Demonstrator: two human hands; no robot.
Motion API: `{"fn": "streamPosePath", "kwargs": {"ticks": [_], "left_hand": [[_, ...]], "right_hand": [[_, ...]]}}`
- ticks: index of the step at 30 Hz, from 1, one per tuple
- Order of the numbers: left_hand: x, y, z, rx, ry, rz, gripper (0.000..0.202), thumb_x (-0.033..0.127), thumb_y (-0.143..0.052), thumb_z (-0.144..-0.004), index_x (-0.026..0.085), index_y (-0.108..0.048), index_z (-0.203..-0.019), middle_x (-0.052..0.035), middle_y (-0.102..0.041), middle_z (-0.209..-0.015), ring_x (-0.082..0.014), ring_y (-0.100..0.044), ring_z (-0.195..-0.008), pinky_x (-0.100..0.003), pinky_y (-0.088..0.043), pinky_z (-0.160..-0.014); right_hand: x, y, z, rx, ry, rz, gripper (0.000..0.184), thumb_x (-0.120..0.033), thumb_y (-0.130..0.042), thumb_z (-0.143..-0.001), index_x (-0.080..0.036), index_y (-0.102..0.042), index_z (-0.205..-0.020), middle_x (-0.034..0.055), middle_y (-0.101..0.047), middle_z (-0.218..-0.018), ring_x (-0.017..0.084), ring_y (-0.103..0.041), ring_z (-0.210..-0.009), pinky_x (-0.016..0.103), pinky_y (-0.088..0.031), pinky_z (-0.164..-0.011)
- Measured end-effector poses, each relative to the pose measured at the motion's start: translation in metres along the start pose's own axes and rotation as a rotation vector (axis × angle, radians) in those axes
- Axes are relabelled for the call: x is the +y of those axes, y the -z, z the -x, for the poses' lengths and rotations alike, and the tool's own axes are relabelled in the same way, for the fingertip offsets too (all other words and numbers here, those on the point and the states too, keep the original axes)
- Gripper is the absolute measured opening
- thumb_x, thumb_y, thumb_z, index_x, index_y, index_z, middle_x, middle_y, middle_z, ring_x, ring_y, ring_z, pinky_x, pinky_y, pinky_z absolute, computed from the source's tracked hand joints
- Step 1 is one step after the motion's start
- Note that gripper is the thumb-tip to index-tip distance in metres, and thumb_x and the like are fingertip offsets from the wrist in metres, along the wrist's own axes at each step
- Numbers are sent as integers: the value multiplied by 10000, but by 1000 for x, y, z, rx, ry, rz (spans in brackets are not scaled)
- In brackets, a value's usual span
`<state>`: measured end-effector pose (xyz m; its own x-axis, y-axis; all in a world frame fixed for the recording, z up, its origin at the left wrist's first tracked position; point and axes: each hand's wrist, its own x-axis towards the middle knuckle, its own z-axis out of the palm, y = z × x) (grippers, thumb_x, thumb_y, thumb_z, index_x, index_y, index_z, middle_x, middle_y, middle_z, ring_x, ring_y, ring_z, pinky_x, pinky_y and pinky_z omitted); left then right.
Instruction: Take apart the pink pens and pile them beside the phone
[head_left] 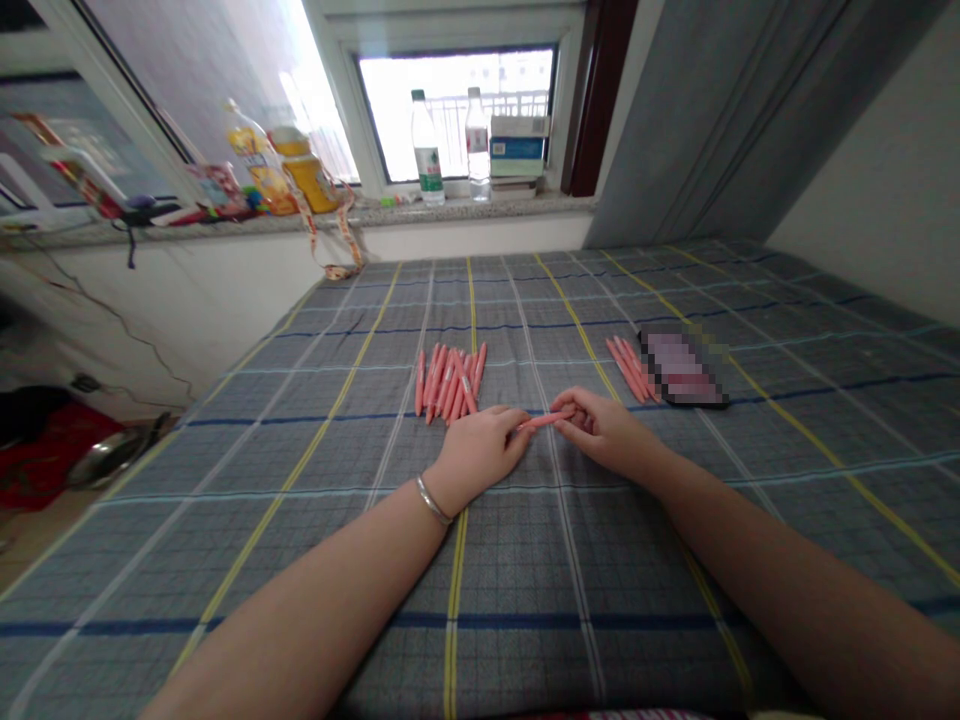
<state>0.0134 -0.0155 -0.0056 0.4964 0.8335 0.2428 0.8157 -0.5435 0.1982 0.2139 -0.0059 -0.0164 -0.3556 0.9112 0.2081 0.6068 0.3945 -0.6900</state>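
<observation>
The left hand (484, 443) is gripping one end of a pink pen (541, 420) between thumb and fingers, and the right hand (607, 435) is pinching the other end with thumb and fingertips; both grips are nearly closed around it. The pen is lying crosswise between them, above the checked cloth (517, 570). From it, at 10 o'clock, a larger pile of pens (450, 383) is lying, some crossing; at 2 o'clock a smaller set of pens (628, 370) is lying beside a dark-edged device (682, 370). The handling looks partway: one pen is occupying both hands, but which group is finished and which is left, I cannot tell. Farther out, towards 11 o'clock, two bottles (430, 168) are standing on the windowsill (390, 215).
</observation>
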Motion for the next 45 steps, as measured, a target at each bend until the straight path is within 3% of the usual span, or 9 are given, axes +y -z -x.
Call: {"fn": "streamPosePath", "kwargs": {"ticks": [4, 22, 24, 28, 30, 35, 40, 45], "left_hand": [[0, 0, -1, -18, 12, 11, 365, 426, -306, -907, 202, -593, -881, -33, -618, -835, -141, -576, -785, -227, -412, -653], [-1, 0, 0, 1, -37, 24, 375, 435, -277, -916, 218, -582, -942, -21, -623, -872, -143, -579, -785, -234, -415, -642], [-1, 0, 0, -3, -35, 14, 381, 434, -274, -916, 213, -585, -931, -24, -623, -864, -145, -580, -788, -233, -414, -643], [-2, -1, 0, -15, -15, -8, 387, 436, -277, -914, 205, -588, -911, -28, -619, -845, -145, -581, -789, -230, -410, -642], [-2, -2, 0, -14, -7, -19, 378, 432, -283, -913, 207, -586, -901, -27, -618, -840, -143, -581, -785, -229, -406, -633], [-3, -2, -1, -15, -6, -23, 364, 431, -291, -911, 215, -584, -905, -24, -619, -844, -144, -581, -780, -230, -399, -618], [-2, -2, 0, -7, -5, 1, 365, 440, -292, -909, 216, -580, -912, -23, -620, -849, -143, -582, -783, -232, -404, -631], [-1, -1, 0, -11, -11, 33, 372, 446, -292, -907, 219, -585, -936, -24, -624, -865, -145, -583, -796, -234, -410, -644]], "right_hand": [[-1, 0, 0, -6, 4, 9, 144, -302, -489, -816, -186, -541, -884, 5, -594, -728, 114, -497, -573, 244, -365, -545], [-3, 4, -2, -60, -17, 144, 333, -362, -356, -881, -191, -464, -616, -8, -521, -590, 133, -491, -597, 261, -312, -570], [-3, 4, -2, -58, -27, 124, 322, -367, -357, -880, -191, -495, -649, -5, -536, -599, 136, -498, -601, 262, -326, -574], [-1, 2, -1, -20, -19, 4, 218, -348, -439, -838, -179, -547, -924, 12, -596, -730, 123, -504, -591, 253, -368, -566], [-1, 1, 0, -2, -5, 1, 223, -312, -493, -801, -175, -540, -971, 18, -606, -770, 114, -494, -575, 250, -377, -561], [-3, 1, 0, -10, 9, 51, 151, -270, -494, -795, -183, -563, -897, 13, -601, -731, 118, -492, -581, 249, -366, -554], [-3, 2, -1, -24, -8, 33, 197, -342, -465, -832, -182, -568, -878, 19, -606, -737, 129, -507, -612, 254, -359, -568], [-3, 3, -2, -20, 9, 95, 225, -320, -393, -866, -183, -557, -795, 16, -581, -712, 146, -509, -665, 261, -336, -592]]}}
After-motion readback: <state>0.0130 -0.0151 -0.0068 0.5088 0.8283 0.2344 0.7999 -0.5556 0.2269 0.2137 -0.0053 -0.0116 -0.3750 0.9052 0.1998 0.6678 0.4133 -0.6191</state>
